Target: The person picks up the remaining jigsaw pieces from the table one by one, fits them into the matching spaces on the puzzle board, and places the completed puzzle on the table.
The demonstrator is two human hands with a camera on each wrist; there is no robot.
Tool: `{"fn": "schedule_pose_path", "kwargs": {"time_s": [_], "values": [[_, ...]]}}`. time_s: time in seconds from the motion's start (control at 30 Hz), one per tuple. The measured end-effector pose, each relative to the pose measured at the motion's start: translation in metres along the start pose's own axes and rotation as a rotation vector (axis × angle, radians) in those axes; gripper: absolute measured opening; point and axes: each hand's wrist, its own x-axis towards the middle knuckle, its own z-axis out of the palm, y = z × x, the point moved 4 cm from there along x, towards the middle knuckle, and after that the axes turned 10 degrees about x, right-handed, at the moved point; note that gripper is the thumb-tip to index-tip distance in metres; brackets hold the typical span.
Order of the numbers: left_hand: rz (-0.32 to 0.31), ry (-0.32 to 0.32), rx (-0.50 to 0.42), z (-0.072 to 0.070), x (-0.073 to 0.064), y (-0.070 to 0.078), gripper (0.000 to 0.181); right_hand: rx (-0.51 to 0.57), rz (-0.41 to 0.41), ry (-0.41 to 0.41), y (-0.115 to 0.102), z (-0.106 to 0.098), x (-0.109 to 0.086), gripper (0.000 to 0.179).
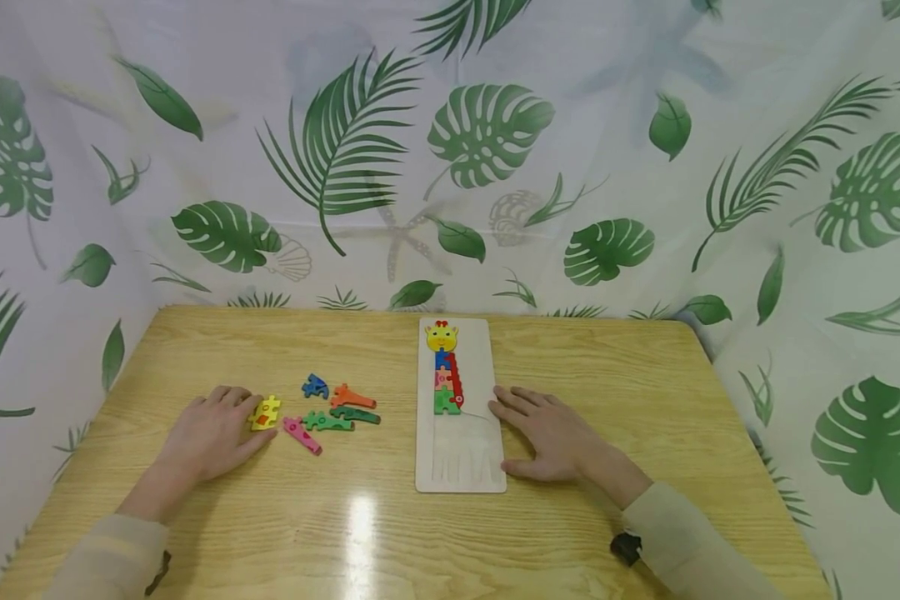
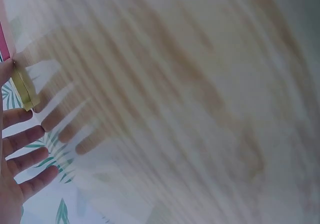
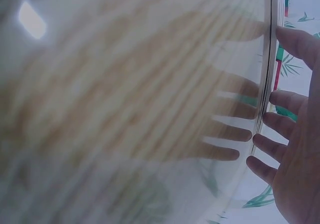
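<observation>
My left hand (image 1: pixel 212 432) is at the left of the table, with thumb and index finger at opposite sides of a yellow puzzle piece (image 1: pixel 267 413), pinching it. In the left wrist view the yellow piece's edge (image 2: pixel 23 86) spans from thumb to index fingertip; the other fingers are spread. My right hand (image 1: pixel 551 433) rests on the table with spread fingertips and thumb along the right edge of a pale wooden puzzle board (image 1: pixel 461 450). On the board lie a yellow giraffe head (image 1: pixel 442 337), a blue, a pink and a green neck piece (image 1: pixel 446 402), and a red strip (image 1: pixel 455 379).
Right of the left hand lie loose pieces: a blue one (image 1: pixel 316 386), an orange one (image 1: pixel 355 396), a dark green one (image 1: pixel 356 414), a light green one (image 1: pixel 330 422) and a pink one (image 1: pixel 302 435). A leaf-printed cloth (image 1: pixel 390 275) hangs behind the wooden table (image 1: pixel 285 533).
</observation>
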Motion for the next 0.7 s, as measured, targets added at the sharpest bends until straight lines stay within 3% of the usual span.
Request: {"fn": "schedule_pose_path", "kwargs": {"time_s": [0.37, 0.7], "values": [[0.058, 0.061, 0.018, 0.0009, -0.0051, -0.0052, 0.059, -0.009, -0.003, 0.011, 0.0018, 0.0019, 0.0005, 0.090], [0.062, 0.013, -0.028, 0.0036, -0.0098, -0.0095, 0.063, 0.001, -0.013, 0.026, -0.0005, 0.0001, 0.0001, 0.089]]}}
